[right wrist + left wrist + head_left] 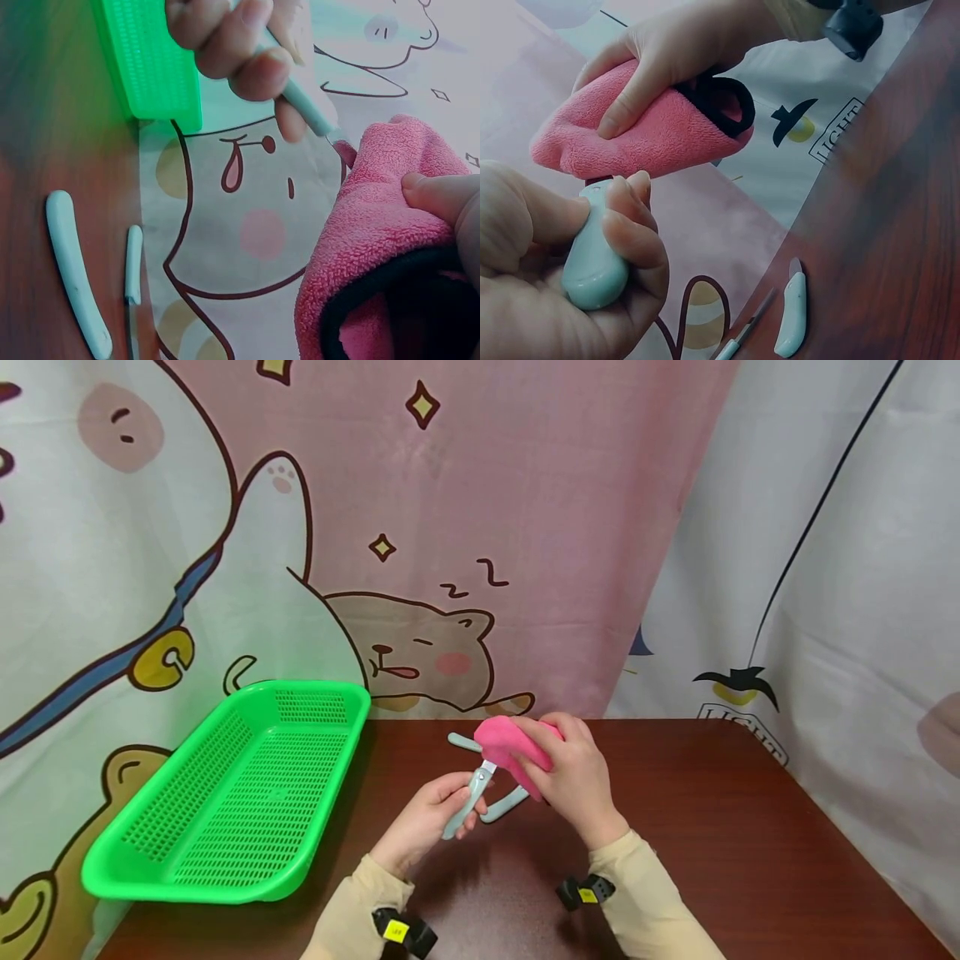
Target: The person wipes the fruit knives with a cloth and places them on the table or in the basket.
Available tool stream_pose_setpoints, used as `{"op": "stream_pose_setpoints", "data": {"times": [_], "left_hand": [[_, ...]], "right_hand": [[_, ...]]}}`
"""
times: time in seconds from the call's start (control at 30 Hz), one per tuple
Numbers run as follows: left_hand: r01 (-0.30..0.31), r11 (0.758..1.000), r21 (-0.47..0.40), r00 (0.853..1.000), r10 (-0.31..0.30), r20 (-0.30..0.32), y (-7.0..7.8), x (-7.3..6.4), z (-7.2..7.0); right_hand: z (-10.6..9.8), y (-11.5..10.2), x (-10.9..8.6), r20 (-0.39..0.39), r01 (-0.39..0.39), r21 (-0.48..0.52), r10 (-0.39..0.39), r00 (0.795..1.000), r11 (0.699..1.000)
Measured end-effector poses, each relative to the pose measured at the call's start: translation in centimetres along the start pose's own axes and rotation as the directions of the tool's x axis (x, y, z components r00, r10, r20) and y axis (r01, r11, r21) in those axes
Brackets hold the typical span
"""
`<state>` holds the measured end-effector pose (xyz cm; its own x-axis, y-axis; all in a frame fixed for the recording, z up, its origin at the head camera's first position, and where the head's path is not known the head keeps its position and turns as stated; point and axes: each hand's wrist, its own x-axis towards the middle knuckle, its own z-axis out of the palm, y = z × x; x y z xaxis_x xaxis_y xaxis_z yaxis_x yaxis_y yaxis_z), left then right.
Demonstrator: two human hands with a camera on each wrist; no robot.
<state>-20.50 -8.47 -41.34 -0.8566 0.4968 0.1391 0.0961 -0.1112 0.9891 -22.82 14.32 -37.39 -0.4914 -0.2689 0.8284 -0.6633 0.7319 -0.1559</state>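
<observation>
My left hand (420, 827) grips the mint-green handle of a knife (471, 802), which points up and to the right. Its blade is mostly hidden in a pink cloth (660, 139) with a dark border, and only a short bit of metal shows by the handle. My right hand (577, 781) holds this folded cloth around the blade, thumb pressed on the outside. On the table behind lie two more mint-handled tools, one farther back (464, 742) and a curved-handled knife (504, 806) nearer. Both are partly covered by the cloth in the head view.
A green plastic basket (300, 860) with perforated sides stands at the left of the dark brown table (720, 843). Printed curtains (570, 527) hang behind the table and along its right side. Each wrist wears a small black camera.
</observation>
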Motion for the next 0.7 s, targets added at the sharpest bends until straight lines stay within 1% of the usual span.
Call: {"op": "stream_pose_setpoints", "data": {"times": [0.23, 0.37, 0.7], "left_hand": [[-0.001, 1.0, 0.011, 1.0, 0.001, 0.002, -0.1, 0.0, 0.1], [-0.007, 1.0, 0.022, 1.0, 0.007, 0.004, -0.2, 0.0, 0.1], [-0.009, 1.0, 0.011, 1.0, 0.009, 0.017, -0.4, 0.1, 0.2]], "right_hand": [[-0.3, 1.3, 0.6, -0.035, -0.011, -0.031, 0.01, 0.999, 0.999], [-0.6, 1.8, 0.7, -0.043, -0.034, -0.039, 0.033, 0.999, 0.999], [-1.5, 2.8, 0.7, -0.05, -0.102, -0.042, 0.1, 0.994, 0.994]]}}
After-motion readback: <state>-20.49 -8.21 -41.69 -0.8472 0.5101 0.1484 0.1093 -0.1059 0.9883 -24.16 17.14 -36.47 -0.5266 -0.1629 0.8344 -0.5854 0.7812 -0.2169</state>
